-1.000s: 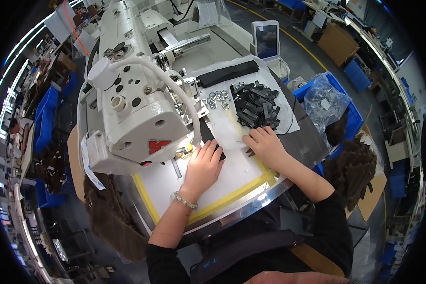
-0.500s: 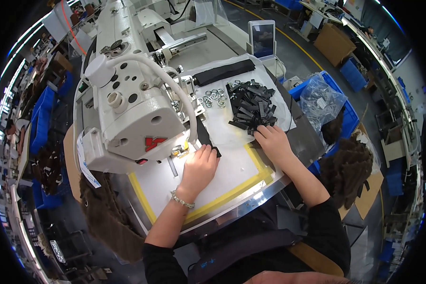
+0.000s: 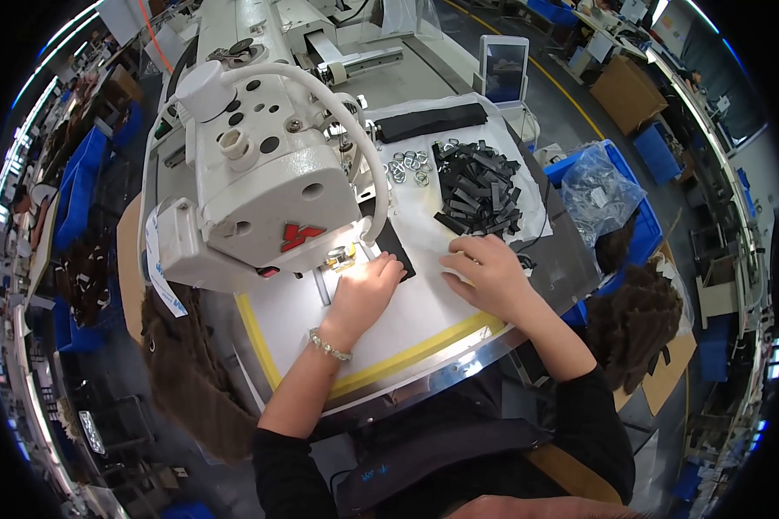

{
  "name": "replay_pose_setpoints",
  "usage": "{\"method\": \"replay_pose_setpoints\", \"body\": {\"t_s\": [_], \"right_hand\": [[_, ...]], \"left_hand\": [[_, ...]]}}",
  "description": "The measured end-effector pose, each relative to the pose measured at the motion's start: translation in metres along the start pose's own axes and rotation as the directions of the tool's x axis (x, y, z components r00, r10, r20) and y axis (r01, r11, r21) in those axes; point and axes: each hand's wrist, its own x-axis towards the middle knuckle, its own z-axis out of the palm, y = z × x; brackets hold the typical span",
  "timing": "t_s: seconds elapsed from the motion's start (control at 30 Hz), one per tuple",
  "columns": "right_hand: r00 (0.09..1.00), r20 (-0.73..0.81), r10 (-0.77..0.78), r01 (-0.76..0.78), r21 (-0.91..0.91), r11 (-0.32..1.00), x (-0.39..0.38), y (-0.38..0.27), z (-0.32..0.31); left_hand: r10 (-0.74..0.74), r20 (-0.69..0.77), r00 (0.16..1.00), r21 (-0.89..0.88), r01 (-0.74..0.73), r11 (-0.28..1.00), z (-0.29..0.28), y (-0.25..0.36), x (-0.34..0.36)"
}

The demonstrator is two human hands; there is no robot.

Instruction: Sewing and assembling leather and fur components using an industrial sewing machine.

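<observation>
My left hand [image 3: 368, 292] lies over the near end of a black fabric strip [image 3: 398, 251], beside the lit needle area of a white sewing machine [image 3: 268, 203]. Its fingers stretch forward, nearly flat, with the tips at the strip's edge; the thumb is hidden. My right hand [image 3: 491, 278] is above the white work surface [image 3: 424, 320], just on the near side of a pile of black strip pieces [image 3: 480, 186]. Its fingers are bent, the thumb stands apart from them, and no object shows between. Several metal rings [image 3: 409, 166] lie left of the pile.
A longer black piece [image 3: 433, 123] lies behind the rings. Yellow tape [image 3: 415, 353] borders the work surface. To the right are a blue bin [image 3: 645, 212] with clear plastic and brown furry material [image 3: 636, 316]. A screen [image 3: 504, 69] stands at the back; more brown material [image 3: 190, 381] hangs at left.
My right hand has drawn back from the pile's near edge toward me, its fingers turning left. My left hand remains at the strip, lying flatter. The whole view has shifted slightly.
</observation>
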Motion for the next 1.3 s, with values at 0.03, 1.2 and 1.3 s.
{"method": "replay_pose_setpoints", "body": {"t_s": [0.03,1.2,1.3], "right_hand": [[1.0,-0.006,0.003,-0.003,-0.003,1.0,0.002,-0.004,0.006],[0.966,0.25,0.062,-0.173,0.451,0.876,0.027,0.031,0.051],[0.983,0.182,0.029,-0.11,0.457,0.883,0.028,0.031,0.052]], "left_hand": [[-0.055,0.02,0.998,-0.027,0.056,0.998,-0.001,0.002,0.002],[-0.106,-0.055,0.993,-0.191,0.094,0.977,-0.007,-0.004,0.008],[-0.105,-0.056,0.993,-0.202,0.092,0.975,-0.008,-0.003,0.008]]}}
